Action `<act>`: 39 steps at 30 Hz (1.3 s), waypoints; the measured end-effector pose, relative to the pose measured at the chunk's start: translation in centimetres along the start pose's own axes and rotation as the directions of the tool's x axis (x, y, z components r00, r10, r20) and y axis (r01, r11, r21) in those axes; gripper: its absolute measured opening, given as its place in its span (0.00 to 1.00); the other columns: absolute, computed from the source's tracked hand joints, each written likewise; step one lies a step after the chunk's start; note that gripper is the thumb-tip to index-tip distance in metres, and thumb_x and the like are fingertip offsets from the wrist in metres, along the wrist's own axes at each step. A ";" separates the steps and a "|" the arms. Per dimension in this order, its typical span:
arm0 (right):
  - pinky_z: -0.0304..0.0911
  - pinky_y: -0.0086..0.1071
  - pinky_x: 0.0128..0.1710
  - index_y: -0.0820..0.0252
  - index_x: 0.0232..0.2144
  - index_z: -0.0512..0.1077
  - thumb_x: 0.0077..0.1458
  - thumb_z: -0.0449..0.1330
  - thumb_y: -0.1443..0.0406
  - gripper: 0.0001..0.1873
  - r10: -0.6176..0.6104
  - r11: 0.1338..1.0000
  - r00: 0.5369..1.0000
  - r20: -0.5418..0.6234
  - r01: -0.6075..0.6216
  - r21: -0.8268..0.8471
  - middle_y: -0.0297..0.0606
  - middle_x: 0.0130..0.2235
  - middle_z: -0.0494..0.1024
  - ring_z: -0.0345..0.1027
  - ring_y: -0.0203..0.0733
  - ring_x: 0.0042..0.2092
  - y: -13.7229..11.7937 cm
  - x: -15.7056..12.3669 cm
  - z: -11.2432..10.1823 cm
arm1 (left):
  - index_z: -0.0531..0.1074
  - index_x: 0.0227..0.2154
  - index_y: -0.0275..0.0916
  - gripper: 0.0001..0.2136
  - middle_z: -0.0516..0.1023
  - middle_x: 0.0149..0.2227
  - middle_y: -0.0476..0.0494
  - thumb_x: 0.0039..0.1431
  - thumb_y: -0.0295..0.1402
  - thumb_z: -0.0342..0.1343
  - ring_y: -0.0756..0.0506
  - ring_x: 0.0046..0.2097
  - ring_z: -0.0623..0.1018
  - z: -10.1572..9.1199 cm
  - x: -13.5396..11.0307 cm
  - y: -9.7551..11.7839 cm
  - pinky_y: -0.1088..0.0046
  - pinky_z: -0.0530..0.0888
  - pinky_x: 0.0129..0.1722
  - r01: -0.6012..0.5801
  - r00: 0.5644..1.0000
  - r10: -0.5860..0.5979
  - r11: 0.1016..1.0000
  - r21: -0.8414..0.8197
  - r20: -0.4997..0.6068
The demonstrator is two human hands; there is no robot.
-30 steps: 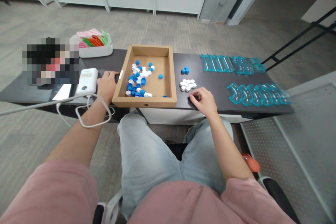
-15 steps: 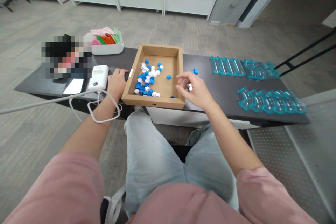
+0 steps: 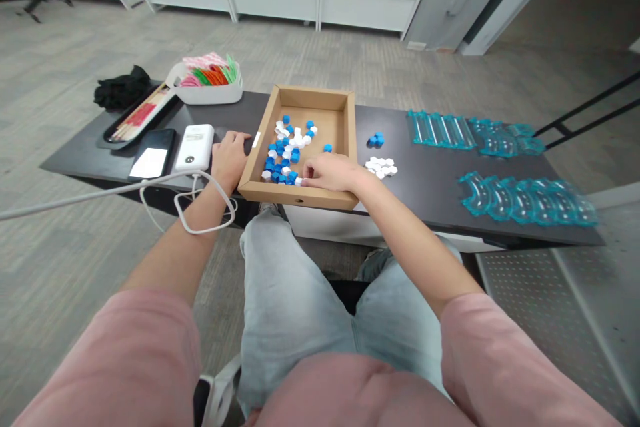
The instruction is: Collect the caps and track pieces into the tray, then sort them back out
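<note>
A shallow cardboard tray (image 3: 350, 140) sits on the dark table (image 3: 430, 173) and holds several small blue and white blocks (image 3: 286, 150). My right hand (image 3: 333, 173) reaches into the tray's near right part, fingertips pinched at a white block by the pile's near edge. My left hand (image 3: 229, 157) rests on the table against the tray's left wall, fingers curled. Right of the tray lie a small cluster of white blocks (image 3: 381, 167) and a few blue blocks (image 3: 376, 140).
A white power bank (image 3: 195, 147) with a cable, a phone (image 3: 153, 155), a black tray with sticks (image 3: 135, 119) and a white tub of coloured pieces (image 3: 210, 83) lie left. Teal clear track pieces (image 3: 525, 190) lie in rows at the right.
My right hand left the white cluster on the table, swung left over the tray wall and came down at the block pile. My left hand stayed by the tray.
</note>
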State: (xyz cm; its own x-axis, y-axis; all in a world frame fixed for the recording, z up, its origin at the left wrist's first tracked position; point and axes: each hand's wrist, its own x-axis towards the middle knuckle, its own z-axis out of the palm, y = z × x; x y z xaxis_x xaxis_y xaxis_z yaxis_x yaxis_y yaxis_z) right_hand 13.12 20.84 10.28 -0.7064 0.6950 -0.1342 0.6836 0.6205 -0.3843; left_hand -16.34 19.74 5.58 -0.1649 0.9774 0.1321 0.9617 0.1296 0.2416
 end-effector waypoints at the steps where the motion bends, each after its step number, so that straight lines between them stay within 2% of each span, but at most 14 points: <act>1: 0.63 0.37 0.43 0.52 0.43 0.83 0.74 0.68 0.56 0.08 -0.010 0.999 0.999 -0.051 0.012 0.031 0.38 0.46 0.89 0.80 0.48 0.47 0.0 -0.2 -0.2 | 0.76 0.72 0.43 0.27 0.75 0.73 0.26 0.75 0.40 0.50 0.27 0.73 0.76 -0.1 0.0 0.0 0.50 0.70 0.71 0.003 1.000 -0.003 1.000 0.000 0.000; 3: 0.65 0.37 0.44 0.52 0.49 0.81 0.76 0.65 0.56 0.10 -0.014 0.990 0.981 -0.195 0.041 0.136 0.38 0.47 0.88 0.79 0.48 0.47 0.4 -1.1 -0.5 | 0.76 0.72 0.43 0.27 0.76 0.72 0.26 0.75 0.40 0.50 0.26 0.73 0.77 -0.2 0.0 0.2 0.50 0.70 0.71 0.002 1.000 -0.002 1.000 -0.005 0.004; 6: 0.68 0.38 0.44 0.53 0.53 0.80 0.76 0.65 0.51 0.15 0.020 0.952 0.909 -0.417 0.110 0.285 0.38 0.46 0.87 0.77 0.45 0.42 2.1 -3.5 -1.1 | 0.77 0.71 0.44 0.27 0.76 0.71 0.26 0.74 0.39 0.50 0.26 0.72 0.77 -0.4 -0.1 0.3 0.49 0.70 0.71 0.003 1.000 -0.003 1.000 -0.011 0.010; 9: 0.73 0.40 0.46 0.51 0.50 0.81 0.73 0.67 0.46 0.18 0.085 0.940 0.779 -0.621 0.144 0.309 0.40 0.48 0.86 0.76 0.44 0.41 5.1 -7.6 -1.6 | 0.76 0.71 0.43 0.27 0.76 0.71 0.27 0.74 0.39 0.49 0.27 0.72 0.76 -0.5 -0.2 0.4 0.49 0.70 0.71 0.005 1.000 -0.005 1.000 -0.007 0.014; 11: 0.75 0.43 0.49 0.51 0.48 0.82 0.73 0.67 0.46 0.18 0.158 0.947 0.676 -0.720 0.103 0.305 0.41 0.49 0.85 0.77 0.45 0.41 7.1 -10.6 -1.4 | 0.75 0.72 0.39 0.28 0.75 0.72 0.26 0.74 0.39 0.49 0.27 0.72 0.75 -0.5 -0.1 0.4 0.49 0.69 0.72 -0.006 1.000 0.006 1.000 -0.007 0.026; 13: 0.76 0.45 0.49 0.50 0.48 0.83 0.73 0.67 0.47 0.16 0.242 0.949 0.592 -0.769 0.022 0.316 0.42 0.49 0.84 0.77 0.46 0.41 8.9 -13.4 -0.7 | 0.73 0.73 0.34 0.29 0.74 0.73 0.24 0.75 0.38 0.49 0.27 0.72 0.74 -0.4 -0.1 0.3 0.47 0.67 0.73 -0.018 0.999 0.018 1.000 -0.011 0.041; 15: 0.76 0.46 0.48 0.49 0.50 0.82 0.70 0.68 0.50 0.15 0.315 0.938 0.551 -0.773 -0.056 0.343 0.42 0.49 0.84 0.76 0.47 0.39 10.3 -15.6 0.6 | 0.72 0.73 0.32 0.29 0.73 0.74 0.22 0.76 0.38 0.48 0.27 0.72 0.74 -0.4 0.0 0.2 0.46 0.66 0.73 -0.020 0.999 0.020 1.000 -0.015 0.046; 19: 0.75 0.46 0.46 0.49 0.49 0.78 0.65 0.70 0.51 0.15 0.399 0.914 0.564 -0.723 -0.184 0.361 0.37 0.41 0.83 0.73 0.47 0.35 11.9 -17.4 3.4 | 0.71 0.73 0.31 0.27 0.73 0.74 0.22 0.77 0.36 0.48 0.29 0.74 0.72 -0.2 0.1 -0.1 0.48 0.65 0.75 -0.001 0.999 0.002 1.000 -0.015 0.044; 24: 0.73 0.45 0.46 0.49 0.44 0.77 0.65 0.69 0.55 0.10 0.386 0.919 0.676 -0.628 -0.220 0.328 0.38 0.38 0.81 0.74 0.49 0.37 12.8 -17.3 5.6 | 0.70 0.74 0.31 0.27 0.72 0.75 0.23 0.79 0.36 0.47 0.28 0.75 0.72 -0.4 0.1 0.0 0.47 0.66 0.76 0.001 0.999 -0.001 1.000 0.002 0.055; 27: 0.74 0.45 0.45 0.49 0.50 0.76 0.63 0.73 0.53 0.17 0.437 0.894 0.631 -0.641 -0.225 0.387 0.35 0.36 0.79 0.75 0.50 0.36 13.0 -17.5 6.1 | 0.71 0.74 0.29 0.28 0.71 0.75 0.20 0.79 0.36 0.44 0.27 0.76 0.72 -0.7 0.1 0.3 0.46 0.68 0.75 0.013 0.997 -0.016 0.999 0.034 0.071; 30: 0.73 0.44 0.43 0.49 0.44 0.76 0.63 0.73 0.51 0.15 0.445 0.892 0.591 -0.672 -0.227 0.391 0.37 0.39 0.79 0.73 0.47 0.34 13.0 -17.7 6.3 | 0.71 0.74 0.30 0.28 0.71 0.75 0.20 0.79 0.35 0.45 0.27 0.75 0.73 -0.8 0.0 0.6 0.45 0.68 0.75 0.021 0.997 -0.025 0.999 0.047 0.070; 33: 0.72 0.44 0.43 0.50 0.36 0.77 0.66 0.71 0.53 0.12 0.395 0.918 0.639 -0.660 -0.237 0.319 0.41 0.43 0.81 0.72 0.45 0.35 12.9 -17.7 6.2 | 0.72 0.74 0.29 0.27 0.72 0.75 0.20 0.80 0.35 0.46 0.27 0.75 0.73 -0.9 0.0 0.7 0.44 0.68 0.76 0.017 0.998 -0.020 0.999 0.038 0.066; 35: 0.71 0.44 0.44 0.51 0.38 0.80 0.65 0.71 0.55 0.08 0.370 0.929 0.676 -0.637 -0.247 0.277 0.41 0.44 0.82 0.72 0.46 0.35 12.8 -17.6 6.1 | 0.72 0.74 0.29 0.27 0.72 0.75 0.20 0.80 0.35 0.46 0.26 0.75 0.73 -0.9 -0.1 0.7 0.43 0.68 0.76 0.013 0.998 -0.015 0.999 0.030 0.067; 39: 0.69 0.43 0.42 0.51 0.35 0.78 0.66 0.69 0.57 0.08 0.365 0.930 0.680 -0.636 -0.247 0.270 0.39 0.40 0.82 0.70 0.45 0.33 12.7 -17.7 6.0 | 0.71 0.74 0.29 0.27 0.72 0.75 0.22 0.80 0.34 0.47 0.27 0.75 0.73 -1.0 -0.2 0.8 0.45 0.67 0.76 0.020 0.997 -0.022 0.999 0.033 0.071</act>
State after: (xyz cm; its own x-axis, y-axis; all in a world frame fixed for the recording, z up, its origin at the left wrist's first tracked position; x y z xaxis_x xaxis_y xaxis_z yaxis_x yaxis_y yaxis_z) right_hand 33.20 14.21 2.33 -0.1133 0.9301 0.3495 0.7612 0.3073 -0.5711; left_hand -15.75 19.50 6.73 -0.1701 0.9837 0.0582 0.9649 0.1543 0.2123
